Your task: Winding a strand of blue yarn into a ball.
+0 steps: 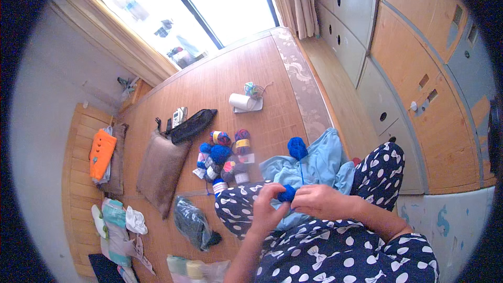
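Note:
Between my two hands is a small ball of blue yarn [287,193]. My left hand [271,206] grips it, thumb and fingers around its near side. Fingers of my right hand [320,201] are bent close together at the ball's right side, seemingly pinching the strand; the strand itself is hidden there. A blue yarn strand [302,171] runs up from my hands to a larger blue yarn ball [297,147]. That ball rests on a light blue cloth [322,157] spread over and before my lap.
Several yarn skeins [235,165] lie left of my knee. Beyond are a white roll [241,101] and multicoloured yarn [251,89]. A brown pillow [163,169], a black pouch [194,125] and a plastic-wrapped dark bundle [192,222] lie leftward on the mat [212,86]. Cabinets [416,98] stand right.

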